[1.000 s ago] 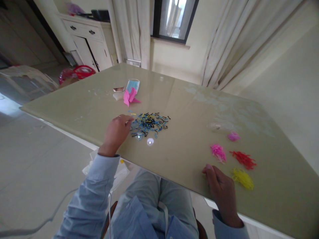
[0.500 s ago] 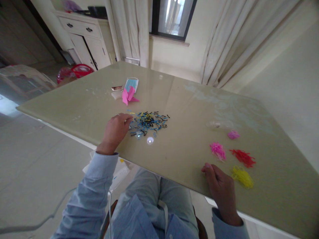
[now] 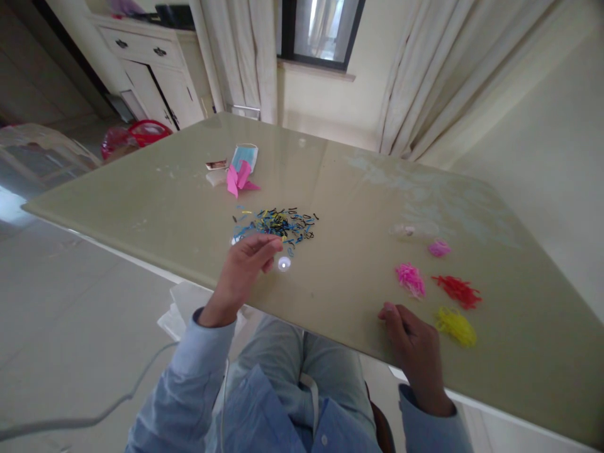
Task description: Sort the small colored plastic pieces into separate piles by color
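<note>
A loose pile of small black, blue and yellow bands (image 3: 279, 221) lies on the table. My left hand (image 3: 250, 267) is over the near edge of this pile, its thumb and fingertips pinched together; a bit of yellow shows at the fingertips. My right hand (image 3: 413, 336) rests closed near the front edge, and whatever its fingers hold is hidden. Beyond and beside it are a pink pile (image 3: 410, 280), a red pile (image 3: 457, 291), a yellow pile (image 3: 455, 326) and a smaller purple-pink pile (image 3: 439, 248).
Pink folded paper (image 3: 240, 179), a blue face mask (image 3: 245, 157) and a small packet (image 3: 216, 178) lie at the back left of the table (image 3: 349, 207). A clear plastic item (image 3: 410, 229) lies behind the pink pile. A red basket (image 3: 150, 131) stands beyond the table.
My left hand has moved right and nearer to me, from the left side of the dark pile to its near edge. My right hand has kept its closed pose.
</note>
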A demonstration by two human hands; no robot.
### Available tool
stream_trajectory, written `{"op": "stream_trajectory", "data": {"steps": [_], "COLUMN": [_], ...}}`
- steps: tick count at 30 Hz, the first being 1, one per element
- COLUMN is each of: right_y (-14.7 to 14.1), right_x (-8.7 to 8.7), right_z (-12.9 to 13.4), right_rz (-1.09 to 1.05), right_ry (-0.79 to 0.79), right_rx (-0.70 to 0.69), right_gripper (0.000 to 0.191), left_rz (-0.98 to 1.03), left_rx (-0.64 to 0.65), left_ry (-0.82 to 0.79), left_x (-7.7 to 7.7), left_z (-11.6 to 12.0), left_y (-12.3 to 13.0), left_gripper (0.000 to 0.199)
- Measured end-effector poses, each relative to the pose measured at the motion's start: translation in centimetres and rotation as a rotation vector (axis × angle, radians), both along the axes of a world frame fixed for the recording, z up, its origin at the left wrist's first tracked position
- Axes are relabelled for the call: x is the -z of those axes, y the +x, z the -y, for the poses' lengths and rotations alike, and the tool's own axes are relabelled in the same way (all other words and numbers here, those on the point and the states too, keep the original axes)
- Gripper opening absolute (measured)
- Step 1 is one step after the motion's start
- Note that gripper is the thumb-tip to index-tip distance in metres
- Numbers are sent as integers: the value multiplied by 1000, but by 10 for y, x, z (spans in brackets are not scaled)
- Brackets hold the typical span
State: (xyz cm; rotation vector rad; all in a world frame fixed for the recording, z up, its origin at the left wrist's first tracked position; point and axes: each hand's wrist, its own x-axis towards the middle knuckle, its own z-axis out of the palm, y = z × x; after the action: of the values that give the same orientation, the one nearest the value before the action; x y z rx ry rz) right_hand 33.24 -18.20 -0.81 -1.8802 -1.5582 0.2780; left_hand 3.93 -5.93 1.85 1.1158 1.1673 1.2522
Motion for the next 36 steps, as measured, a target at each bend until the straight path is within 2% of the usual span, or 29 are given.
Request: {"op": "stream_trajectory", "data": {"steps": [2,6,8,11,19,27,29,31,34,36], "right_y": [-1,-3,-4,-5,-4,-2,-3,-4,-7,-9], "right_x": [0,1,1,1,2,1,1,2,5,8], "right_z": [0,1,2,4,5,5,4,4,4,4], "right_rz": [2,29,42,43,-61,-155,-154,-126,-6,99], "right_ry": [-8,-3,-1,-2,2,23,20,29,41,34], "right_rx": [0,-9,-11,-12,-22,-44,-48,-46,-58,-89], "right_gripper": [53,51,51,50,48,47,47,48,47,42], "left_rz": [72,311,422,477,479,415,350,189,-180,-395], "left_rx": [15,154,215,291,362,361,351,323,283,340], "left_ry": [-47,-212,-286,-342,-335,-287,-248,-140,199,464], "left_x": [3,6,5,0,-15,-16,-15,-16,-19,-22], "left_z": [13,31,37,41,43,43,43,42,42,42], "left_y": [25,70,86,105,129,142,147,155,170,185], "left_gripper": [30,35,36,35,31,26,25,22,14,15]}}
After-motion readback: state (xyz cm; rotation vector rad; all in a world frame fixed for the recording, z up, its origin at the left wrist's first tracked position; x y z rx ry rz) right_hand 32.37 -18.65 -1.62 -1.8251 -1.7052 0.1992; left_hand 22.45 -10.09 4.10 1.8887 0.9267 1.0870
